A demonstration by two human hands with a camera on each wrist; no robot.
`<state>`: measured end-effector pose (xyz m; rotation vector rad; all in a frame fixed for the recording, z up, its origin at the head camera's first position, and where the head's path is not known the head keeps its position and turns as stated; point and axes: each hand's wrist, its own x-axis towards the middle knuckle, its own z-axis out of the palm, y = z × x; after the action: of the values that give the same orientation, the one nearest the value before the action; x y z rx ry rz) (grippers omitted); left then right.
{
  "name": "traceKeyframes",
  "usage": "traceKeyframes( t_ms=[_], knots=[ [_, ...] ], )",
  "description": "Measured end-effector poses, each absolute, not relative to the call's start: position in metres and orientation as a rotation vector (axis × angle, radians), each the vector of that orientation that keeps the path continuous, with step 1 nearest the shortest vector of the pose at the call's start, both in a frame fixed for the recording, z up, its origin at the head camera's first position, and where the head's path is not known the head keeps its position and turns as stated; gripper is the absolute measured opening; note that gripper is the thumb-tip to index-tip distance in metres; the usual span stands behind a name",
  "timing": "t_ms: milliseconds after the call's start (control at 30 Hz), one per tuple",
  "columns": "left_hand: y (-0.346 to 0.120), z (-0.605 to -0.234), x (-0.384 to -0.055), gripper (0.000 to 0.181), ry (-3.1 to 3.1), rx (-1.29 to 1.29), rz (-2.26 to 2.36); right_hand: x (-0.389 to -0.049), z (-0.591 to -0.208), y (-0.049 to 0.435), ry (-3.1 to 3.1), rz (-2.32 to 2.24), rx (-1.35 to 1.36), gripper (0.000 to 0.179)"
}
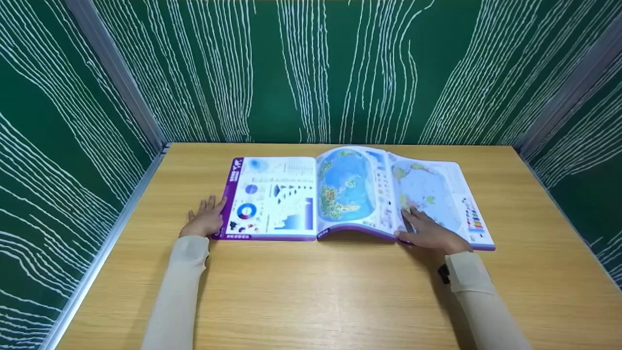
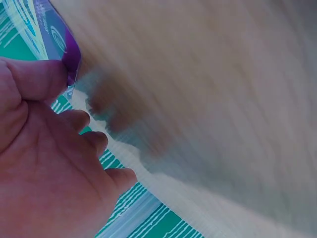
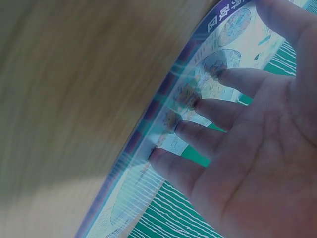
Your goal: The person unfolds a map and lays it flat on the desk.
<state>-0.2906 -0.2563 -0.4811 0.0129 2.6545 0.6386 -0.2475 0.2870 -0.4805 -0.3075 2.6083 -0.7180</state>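
Observation:
A glossy fold-out map (image 1: 350,189) with purple edging lies partly unfolded on the table. Its left panel of charts is flat, the middle panel with a blue world map bows upward, and a paler map covers the right panel. My left hand (image 1: 206,219) is at the left edge, fingers spread over the table; in the left wrist view its thumb (image 2: 42,79) touches the purple corner. On the right panel rests my right hand (image 1: 430,233), its thumb by the fold. The right wrist view shows those fingertips (image 3: 163,158) touching the printed surface, fingers apart.
The wooden table (image 1: 320,296) meets a green back wall (image 1: 267,73) with wavy white lines. Similar green panels stand to the left and right, joined by grey posts (image 1: 116,73). A small black object (image 1: 443,273) sits at the right cuff.

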Motion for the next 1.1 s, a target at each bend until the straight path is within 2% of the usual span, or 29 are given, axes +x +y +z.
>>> traceKeyframes(
  t_ms=[433, 667, 1000, 1100],
  knots=[
    [-0.268, -0.481, -0.292, 0.063, 2.645, -0.042, 0.66, -0.246, -0.484, 0.291, 2.639, -0.664, -0.255, 0.088],
    [-0.273, -0.48, -0.292, 0.057, 2.623, -0.04, 0.695, -0.244, -0.486, 0.294, 2.667, -0.647, -0.198, 0.087],
    [-0.278, -0.482, -0.295, 0.056, 2.613, 0.028, 0.667, -0.243, -0.485, 0.301, 2.653, -0.735, -0.321, 0.084],
    [-0.278, -0.48, -0.294, 0.056, 2.604, -0.007, 0.687, -0.243, -0.486, 0.3, 2.655, -0.702, -0.286, 0.085]
  ],
)
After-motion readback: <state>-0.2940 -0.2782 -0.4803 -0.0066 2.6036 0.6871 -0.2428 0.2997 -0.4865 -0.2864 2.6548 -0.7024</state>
